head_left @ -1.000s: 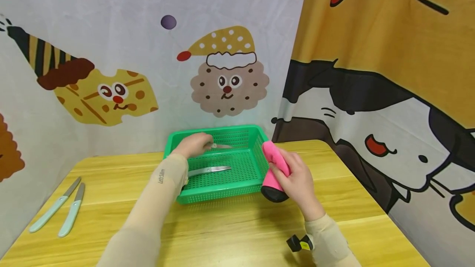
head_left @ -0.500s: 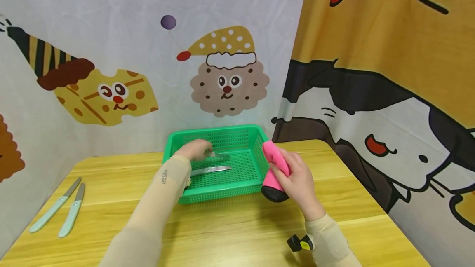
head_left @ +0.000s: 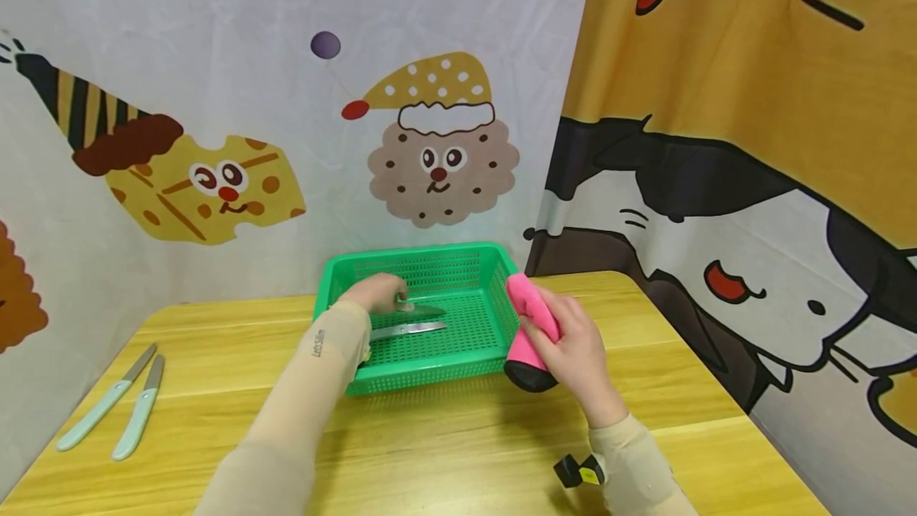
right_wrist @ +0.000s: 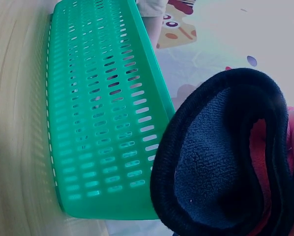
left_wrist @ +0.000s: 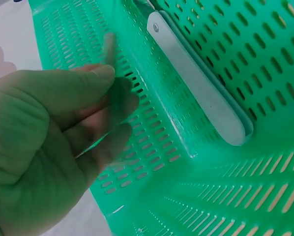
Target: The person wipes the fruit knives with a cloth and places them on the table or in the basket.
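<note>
From where I stand, the left hand (head_left: 377,294) is the one to worry about: it reaches down inside the green basket (head_left: 419,379), thumb and fingers pinching a knife (head_left: 427,311) by its handle, the blade pointing across the basket. Close by, on the near side, a second knife (head_left: 408,330) lies in the same basket. If the fingers shift without care, I'd expect the blades to knock together, or a knuckle to brush an edge. The pinch looks light, and the wrist view blurs just there, so a slip could drop the knife, and its tip might catch in the basket's holes. I can't tell whether it touches the bottom.

The right hand (head_left: 573,341) grips a soft pink pouch (head_left: 528,349) beside the basket's right end. Squeezed like that, its black-rimmed mouth looks pinched in on one side; a blade put there could snag the cloth, or come through towards the palm. On the surface (head_left: 430,452), the outer knife (head_left: 107,403) and inner knife (head_left: 139,412) lie well apart from both hands, safe enough unless a sleeve sweeps them.
</note>
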Demonstrator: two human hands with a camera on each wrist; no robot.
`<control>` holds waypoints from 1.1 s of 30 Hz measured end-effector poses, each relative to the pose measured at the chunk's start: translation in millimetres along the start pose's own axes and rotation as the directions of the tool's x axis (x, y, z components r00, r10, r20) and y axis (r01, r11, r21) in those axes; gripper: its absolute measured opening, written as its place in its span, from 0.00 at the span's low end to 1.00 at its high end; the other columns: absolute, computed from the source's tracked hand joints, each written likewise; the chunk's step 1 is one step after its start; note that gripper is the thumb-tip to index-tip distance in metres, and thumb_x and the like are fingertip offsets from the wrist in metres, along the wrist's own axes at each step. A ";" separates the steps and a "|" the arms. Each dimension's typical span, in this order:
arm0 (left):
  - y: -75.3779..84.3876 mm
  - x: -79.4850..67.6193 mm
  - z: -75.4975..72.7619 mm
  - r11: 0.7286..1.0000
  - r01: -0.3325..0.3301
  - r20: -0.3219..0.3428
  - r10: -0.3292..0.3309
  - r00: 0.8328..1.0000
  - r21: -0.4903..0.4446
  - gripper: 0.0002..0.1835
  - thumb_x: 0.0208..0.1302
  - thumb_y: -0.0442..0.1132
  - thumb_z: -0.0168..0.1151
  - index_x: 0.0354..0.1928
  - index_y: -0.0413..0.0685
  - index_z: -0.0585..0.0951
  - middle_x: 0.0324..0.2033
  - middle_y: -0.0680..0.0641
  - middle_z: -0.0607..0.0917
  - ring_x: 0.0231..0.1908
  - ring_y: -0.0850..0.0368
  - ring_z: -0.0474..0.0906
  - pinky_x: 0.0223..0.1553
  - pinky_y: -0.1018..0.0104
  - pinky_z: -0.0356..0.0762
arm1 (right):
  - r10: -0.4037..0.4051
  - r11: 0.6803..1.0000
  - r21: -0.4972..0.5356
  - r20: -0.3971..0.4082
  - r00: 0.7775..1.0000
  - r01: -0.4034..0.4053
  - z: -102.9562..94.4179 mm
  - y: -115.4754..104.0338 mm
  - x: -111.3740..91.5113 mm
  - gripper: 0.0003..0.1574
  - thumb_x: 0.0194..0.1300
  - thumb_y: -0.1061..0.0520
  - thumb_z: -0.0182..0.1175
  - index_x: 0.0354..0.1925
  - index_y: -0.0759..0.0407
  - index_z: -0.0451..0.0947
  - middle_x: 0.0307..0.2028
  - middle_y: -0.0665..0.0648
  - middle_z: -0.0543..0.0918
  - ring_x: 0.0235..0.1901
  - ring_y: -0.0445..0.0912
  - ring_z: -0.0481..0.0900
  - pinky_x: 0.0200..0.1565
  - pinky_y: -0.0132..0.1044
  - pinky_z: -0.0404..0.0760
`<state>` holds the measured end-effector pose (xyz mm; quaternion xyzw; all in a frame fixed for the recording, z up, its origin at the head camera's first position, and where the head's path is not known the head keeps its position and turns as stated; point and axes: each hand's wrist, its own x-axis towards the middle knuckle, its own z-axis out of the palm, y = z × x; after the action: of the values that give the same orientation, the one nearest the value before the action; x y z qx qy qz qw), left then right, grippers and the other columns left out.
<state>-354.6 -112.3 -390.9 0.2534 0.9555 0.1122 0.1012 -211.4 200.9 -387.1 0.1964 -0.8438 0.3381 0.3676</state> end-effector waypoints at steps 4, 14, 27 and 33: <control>-1.6 -2.9 -0.6 0.998 0.045 -0.039 -0.047 0.998 -0.042 0.21 0.64 0.27 0.64 0.59 0.40 0.79 0.54 0.42 0.81 0.52 0.47 0.78 0.55 0.51 0.76 | 0.003 1.000 0.005 0.006 1.000 -0.003 1.1 -0.4 -0.5 0.33 0.54 0.59 0.75 0.59 0.52 0.80 0.42 0.57 0.81 0.39 0.48 0.77 0.33 0.44 0.78; -0.3 -14.5 -27.1 0.984 -0.071 -0.149 0.046 0.988 -0.164 0.21 0.68 0.32 0.61 0.62 0.38 0.75 0.56 0.37 0.80 0.56 0.43 0.77 0.56 0.48 0.74 | 0.026 1.000 0.002 0.008 1.000 -0.026 1.4 -2.2 0.2 0.32 0.54 0.58 0.75 0.58 0.52 0.81 0.42 0.57 0.81 0.38 0.48 0.77 0.33 0.45 0.77; 17.7 -51.4 -82.7 0.939 -0.182 -0.337 0.077 0.938 -0.290 0.15 0.71 0.35 0.61 0.56 0.41 0.79 0.46 0.43 0.84 0.48 0.47 0.80 0.50 0.51 0.78 | 0.036 0.999 -0.005 0.020 0.999 -0.036 1.0 -0.9 0.2 0.32 0.55 0.58 0.75 0.59 0.50 0.80 0.41 0.57 0.80 0.38 0.48 0.76 0.32 0.45 0.77; 26.0 -76.0 -95.4 0.937 -0.228 -0.391 0.112 0.914 -0.265 0.14 0.70 0.36 0.62 0.55 0.42 0.80 0.43 0.44 0.84 0.44 0.50 0.81 0.46 0.52 0.79 | 0.051 0.999 -0.006 0.016 0.999 -0.051 0.1 -1.4 -0.8 0.32 0.54 0.58 0.75 0.58 0.50 0.80 0.41 0.57 0.80 0.37 0.48 0.77 0.32 0.45 0.77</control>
<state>-301.8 -144.5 -282.5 0.2919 0.9024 0.3126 -0.0530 -210.2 199.9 -387.2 0.1766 -0.8525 0.3432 0.3526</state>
